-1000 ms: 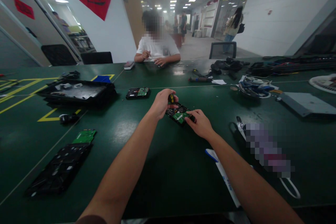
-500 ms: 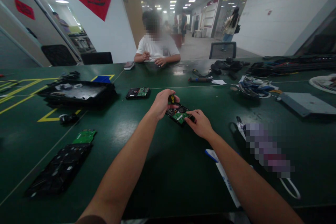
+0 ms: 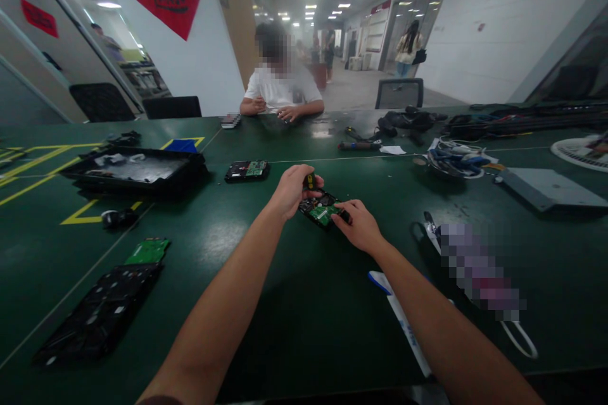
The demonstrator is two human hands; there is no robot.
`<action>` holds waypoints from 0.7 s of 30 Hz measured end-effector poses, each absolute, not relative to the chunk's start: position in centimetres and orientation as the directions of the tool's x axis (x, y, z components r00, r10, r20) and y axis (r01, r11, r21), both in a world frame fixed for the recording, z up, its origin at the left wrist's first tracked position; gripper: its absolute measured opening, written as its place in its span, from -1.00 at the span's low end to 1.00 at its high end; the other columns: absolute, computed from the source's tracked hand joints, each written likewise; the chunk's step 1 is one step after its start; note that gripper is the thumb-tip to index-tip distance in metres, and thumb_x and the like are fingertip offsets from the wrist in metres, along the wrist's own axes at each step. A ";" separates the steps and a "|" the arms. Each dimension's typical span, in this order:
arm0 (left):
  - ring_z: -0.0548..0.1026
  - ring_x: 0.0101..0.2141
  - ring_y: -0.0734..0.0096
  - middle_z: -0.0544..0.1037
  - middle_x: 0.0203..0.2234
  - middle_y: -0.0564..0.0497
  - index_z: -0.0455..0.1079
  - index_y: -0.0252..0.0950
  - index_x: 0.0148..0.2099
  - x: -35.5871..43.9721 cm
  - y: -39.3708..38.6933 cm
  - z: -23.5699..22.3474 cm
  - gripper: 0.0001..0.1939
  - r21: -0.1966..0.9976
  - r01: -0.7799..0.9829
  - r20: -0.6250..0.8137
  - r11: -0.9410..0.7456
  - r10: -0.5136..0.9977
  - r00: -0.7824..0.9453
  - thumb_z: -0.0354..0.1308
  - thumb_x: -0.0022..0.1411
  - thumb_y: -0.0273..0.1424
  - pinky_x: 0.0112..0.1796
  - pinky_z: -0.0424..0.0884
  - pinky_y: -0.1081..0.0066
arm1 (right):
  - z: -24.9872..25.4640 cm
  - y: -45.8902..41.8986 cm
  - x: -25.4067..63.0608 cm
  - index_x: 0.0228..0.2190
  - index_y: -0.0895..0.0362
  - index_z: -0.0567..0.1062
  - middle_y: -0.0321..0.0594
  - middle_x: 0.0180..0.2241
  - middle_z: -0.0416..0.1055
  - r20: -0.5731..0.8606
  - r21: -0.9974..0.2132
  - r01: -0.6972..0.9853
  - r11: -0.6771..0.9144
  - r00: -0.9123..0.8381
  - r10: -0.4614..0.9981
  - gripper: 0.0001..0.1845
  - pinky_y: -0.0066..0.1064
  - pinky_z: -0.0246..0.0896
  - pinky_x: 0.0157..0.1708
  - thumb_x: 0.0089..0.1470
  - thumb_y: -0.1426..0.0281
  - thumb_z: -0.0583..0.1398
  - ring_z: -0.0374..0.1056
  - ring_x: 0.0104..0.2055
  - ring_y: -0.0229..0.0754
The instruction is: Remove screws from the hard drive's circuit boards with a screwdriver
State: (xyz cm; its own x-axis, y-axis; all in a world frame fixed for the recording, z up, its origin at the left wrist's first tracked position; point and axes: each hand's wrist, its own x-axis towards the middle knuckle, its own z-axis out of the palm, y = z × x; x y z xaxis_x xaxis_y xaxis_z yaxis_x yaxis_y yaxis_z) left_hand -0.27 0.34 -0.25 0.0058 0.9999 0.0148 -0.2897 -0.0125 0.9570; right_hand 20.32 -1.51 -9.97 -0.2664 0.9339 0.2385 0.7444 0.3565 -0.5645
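Observation:
In the middle of the green table lies a hard drive (image 3: 321,210) with a green circuit board facing up. My left hand (image 3: 295,190) is closed around a black and yellow screwdriver handle (image 3: 310,181), held upright over the drive's far left part. The screwdriver's tip is hidden behind my fingers. My right hand (image 3: 357,223) grips the drive's right edge between thumb and fingers. Another hard drive (image 3: 247,171) with a green board lies farther off to the left. At the near left are a black drive casing (image 3: 102,310) and a green circuit board (image 3: 148,252) at its far end.
A black tray (image 3: 137,171) with scraps sits at the left. On the right are a bundle of cables (image 3: 456,158), a grey metal box (image 3: 553,190) and a blurred-out pouch (image 3: 482,272). A white and blue packet (image 3: 403,323) lies under my right forearm. Across the table sits a person (image 3: 282,88).
The whole view has shifted slightly. My hands keep the same hold on the screwdriver and the hard drive.

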 end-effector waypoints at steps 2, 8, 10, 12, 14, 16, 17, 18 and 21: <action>0.53 -0.34 0.29 0.55 -0.36 -0.12 0.36 -0.30 -0.24 -0.2 0.4 -0.3 -0.77 0.955 -0.296 0.016 -0.021 1.000 -0.018 0.21 0.11 -0.26 -0.45 0.49 0.38 | -9.9 -1.5 20.4 0.08 -0.06 0.48 -0.12 0.07 0.29 0.237 -0.563 0.746 0.356 -0.266 0.934 -0.57 -0.28 0.28 -0.22 0.24 0.10 0.19 0.36 -0.18 -0.16; 0.47 -0.34 0.34 0.49 -0.38 -0.07 0.46 -0.33 -0.33 -0.4 0.2 -0.1 -0.78 0.982 -0.150 0.106 -0.116 0.992 -0.072 0.16 0.08 -0.27 -0.53 0.40 0.49 | -9.9 -1.5 20.5 0.08 -0.06 0.48 -0.12 0.07 0.29 0.240 -0.556 0.747 0.364 -0.275 0.931 -0.57 -0.30 0.28 -0.24 0.24 0.09 0.18 0.36 -0.18 -0.15; 0.49 -0.35 0.31 0.51 -0.39 -0.08 0.45 -0.33 -0.30 -0.4 0.2 -0.1 -0.77 0.980 -0.175 0.083 -0.092 0.995 -0.056 0.17 0.08 -0.26 -0.53 0.41 0.46 | -10.0 -1.5 20.5 0.07 -0.06 0.48 -0.12 0.07 0.29 0.249 -0.552 0.748 0.369 -0.274 0.929 -0.58 -0.31 0.28 -0.25 0.24 0.09 0.18 0.36 -0.18 -0.16; 0.51 -0.35 0.26 0.53 -0.40 -0.10 0.41 -0.32 -0.26 -0.3 0.2 -0.1 -0.76 0.971 -0.231 0.045 -0.053 0.998 -0.041 0.18 0.09 -0.26 -0.53 0.42 0.42 | -10.1 -1.5 20.4 0.07 -0.05 0.48 -0.12 0.07 0.29 0.255 -0.549 0.749 0.372 -0.273 0.927 -0.58 -0.31 0.28 -0.25 0.24 0.09 0.17 0.36 -0.19 -0.16; 0.53 -0.35 0.23 0.54 -0.40 -0.12 0.38 -0.31 -0.26 -0.3 0.3 -0.2 -0.77 0.963 -0.266 0.018 -0.027 0.999 -0.036 0.18 0.09 -0.26 -0.52 0.43 0.40 | -10.1 -1.5 20.4 0.07 -0.05 0.48 -0.12 0.07 0.28 0.256 -0.550 0.748 0.372 -0.273 0.927 -0.58 -0.31 0.28 -0.25 0.25 0.09 0.17 0.36 -0.19 -0.16; 0.53 -0.33 0.24 0.55 -0.38 -0.14 0.39 -0.32 -0.29 -0.3 0.3 -0.2 -0.79 0.966 -0.255 0.028 -0.036 0.999 -0.037 0.18 0.08 -0.27 -0.49 0.45 0.39 | -10.1 -1.5 20.4 0.08 -0.06 0.47 -0.12 0.07 0.28 0.247 -0.552 0.748 0.367 -0.274 0.930 -0.57 -0.31 0.27 -0.26 0.25 0.08 0.17 0.36 -0.19 -0.16; 0.52 -0.33 0.26 0.55 -0.36 -0.14 0.41 -0.32 -0.31 -0.3 0.3 -0.2 -0.80 0.971 -0.235 0.045 -0.053 0.998 -0.040 0.17 0.08 -0.28 -0.48 0.45 0.40 | -10.1 -1.5 20.4 0.08 -0.06 0.47 -0.12 0.07 0.28 0.243 -0.553 0.749 0.365 -0.274 0.930 -0.57 -0.31 0.27 -0.27 0.25 0.08 0.17 0.36 -0.19 -0.17; 0.51 -0.32 0.27 0.55 -0.35 -0.13 0.43 -0.33 -0.33 -0.4 0.2 -0.2 -0.80 0.975 -0.207 0.067 -0.075 0.997 -0.047 0.17 0.08 -0.28 -0.48 0.45 0.41 | -10.1 -1.5 20.4 0.08 -0.06 0.47 -0.12 0.08 0.28 0.239 -0.553 0.749 0.364 -0.275 0.931 -0.57 -0.31 0.27 -0.27 0.25 0.08 0.17 0.36 -0.20 -0.17; 0.48 -0.32 0.31 0.51 -0.37 -0.10 0.48 -0.33 -0.38 -0.5 0.1 -0.1 -0.79 0.983 -0.120 0.128 -0.136 0.989 -0.071 0.14 0.09 -0.28 -0.52 0.40 0.47 | -10.1 -1.5 20.4 0.08 -0.07 0.46 -0.13 0.08 0.27 0.233 -0.556 0.749 0.362 -0.278 0.932 -0.57 -0.30 0.28 -0.27 0.25 0.07 0.15 0.36 -0.21 -0.18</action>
State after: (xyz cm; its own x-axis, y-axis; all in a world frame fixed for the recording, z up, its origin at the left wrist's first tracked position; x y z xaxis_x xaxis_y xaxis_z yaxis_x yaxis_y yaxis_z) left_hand -0.55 0.10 -0.05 -0.0710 0.9892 0.1282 -0.1200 -0.1360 0.9834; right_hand 20.37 -1.50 -10.08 -0.2776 0.9321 0.2326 0.7488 0.3616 -0.5555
